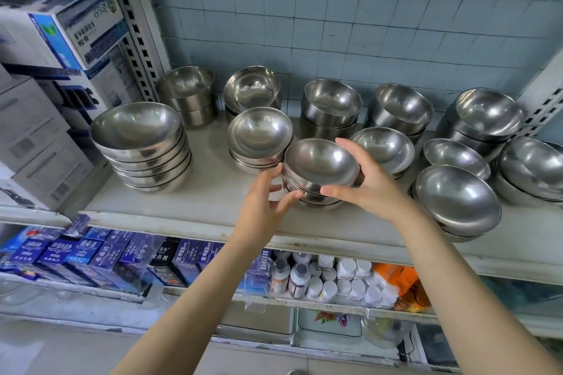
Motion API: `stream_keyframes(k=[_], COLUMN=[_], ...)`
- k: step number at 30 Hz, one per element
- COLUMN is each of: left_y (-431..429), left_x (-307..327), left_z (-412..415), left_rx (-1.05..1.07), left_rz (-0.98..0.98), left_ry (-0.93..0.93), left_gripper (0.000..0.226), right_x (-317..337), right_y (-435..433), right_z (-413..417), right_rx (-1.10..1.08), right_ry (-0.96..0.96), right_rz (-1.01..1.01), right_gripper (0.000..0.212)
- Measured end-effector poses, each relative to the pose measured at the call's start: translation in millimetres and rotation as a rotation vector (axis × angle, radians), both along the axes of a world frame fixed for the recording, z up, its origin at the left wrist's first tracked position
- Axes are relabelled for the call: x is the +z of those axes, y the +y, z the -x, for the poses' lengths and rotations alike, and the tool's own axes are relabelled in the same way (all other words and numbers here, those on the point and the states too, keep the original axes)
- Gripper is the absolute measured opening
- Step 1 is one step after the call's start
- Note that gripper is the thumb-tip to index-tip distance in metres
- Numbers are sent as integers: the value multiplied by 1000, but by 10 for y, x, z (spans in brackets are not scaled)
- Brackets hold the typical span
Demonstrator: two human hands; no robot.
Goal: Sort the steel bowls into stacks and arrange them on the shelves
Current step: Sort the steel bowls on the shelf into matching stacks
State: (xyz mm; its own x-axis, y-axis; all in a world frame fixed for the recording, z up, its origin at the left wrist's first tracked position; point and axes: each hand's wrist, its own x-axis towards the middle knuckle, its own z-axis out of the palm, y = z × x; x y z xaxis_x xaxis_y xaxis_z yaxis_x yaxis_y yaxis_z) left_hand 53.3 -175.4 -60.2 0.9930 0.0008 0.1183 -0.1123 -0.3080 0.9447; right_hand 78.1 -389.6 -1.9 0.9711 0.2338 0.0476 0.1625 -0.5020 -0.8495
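On the lower shelf [91,288], lower left of the frame, rows of dark blue cartons [106,253] carry white Chinese characters, too small and blurred to read with certainty. A black carton [163,262] among them seems to read "除苔剂". In the upper left, a white-and-blue cardboard box [76,27] bears a round green logo and lines of print that lie upside down, not legible. Grey cartons [39,143] at the left edge show barcode labels with unreadable digits

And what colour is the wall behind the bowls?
The tiled wall is pale blue-grey, head view.
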Motion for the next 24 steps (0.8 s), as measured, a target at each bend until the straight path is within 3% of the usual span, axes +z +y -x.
stream_keyframes(k=[8, 12, 24], left_y=[21, 56, 482], left_x=[21, 54, 68], left_z=[-26, -29, 61], left_rx=[-51, -64, -141], left_rz=[9, 28, 25], left_ry=[21, 44, 89], left_gripper=[47, 60, 54], right_x=[-97, -56, -84], right_y=[22, 27, 276], right_z=[64, 47, 214], right_rx=[1, 16, 24], right_ry=[-10, 53, 20], right_rz=[-56, -112, -135], right_gripper=[88, 98, 112])
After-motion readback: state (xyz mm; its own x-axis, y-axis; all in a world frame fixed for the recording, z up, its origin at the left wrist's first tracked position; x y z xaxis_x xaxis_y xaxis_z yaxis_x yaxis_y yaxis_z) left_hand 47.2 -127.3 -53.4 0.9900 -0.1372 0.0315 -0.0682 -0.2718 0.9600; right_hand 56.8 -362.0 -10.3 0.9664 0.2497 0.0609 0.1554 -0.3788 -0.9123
